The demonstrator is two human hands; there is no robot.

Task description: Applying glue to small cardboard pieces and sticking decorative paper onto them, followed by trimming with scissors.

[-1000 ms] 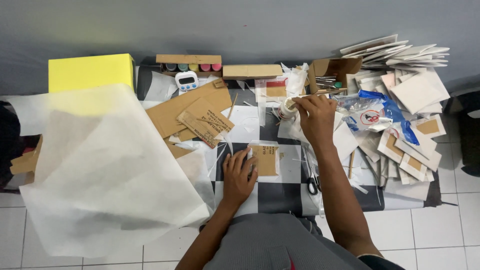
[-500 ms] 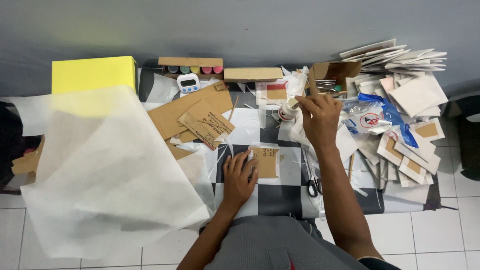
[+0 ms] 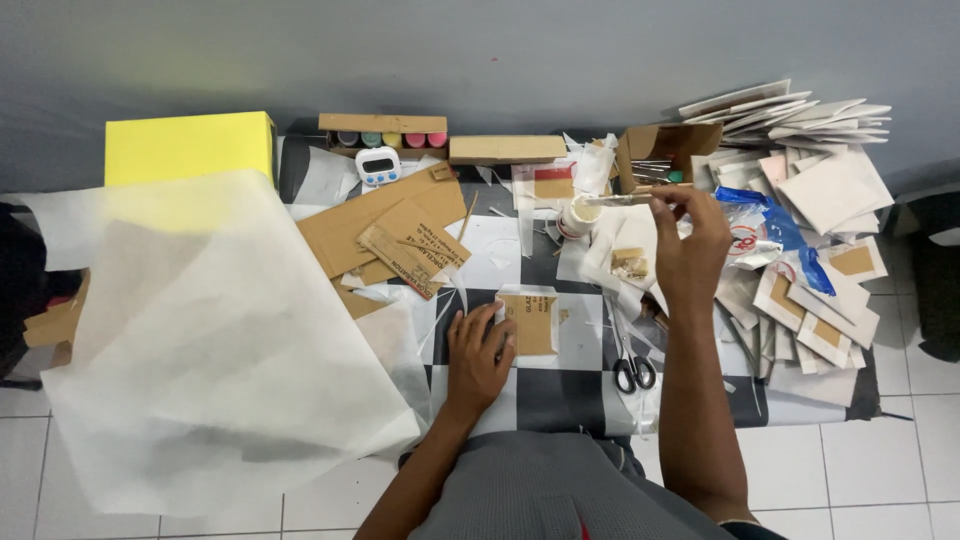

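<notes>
Now the left hand (image 3: 478,352) lies flat, palm down, on the checked table (image 3: 560,395), its fingers spread and straight; the fingertips press the left edge of a small brown card (image 3: 530,322) that sits in a clear sleeve. It grips nothing; it only pins the card in place near the middle of the table, just in front of the person's body.

Further back, the right hand (image 3: 690,238) is raised over the clutter, its fingers pinched shut on a thin stick (image 3: 622,199) that points left toward a small white cup (image 3: 577,215). The stick's tip is at or over the cup's rim; whether it touches I cannot tell.

Scissors (image 3: 632,368) lie on the table between the two forearms, handles toward the person. A big sheet of white tissue paper (image 3: 215,350) hangs over the table's left end, with a yellow box (image 3: 188,147) behind it. Brown cardboard pieces (image 3: 395,235) lie left of centre, a small white timer (image 3: 378,165) behind them, and a cardboard tray of coloured pots (image 3: 385,131) stands at the wall. To the right, a heap of white and brown envelopes (image 3: 815,250) spreads toward the table's edge, with a blue plastic bag (image 3: 775,225) among them.
</notes>
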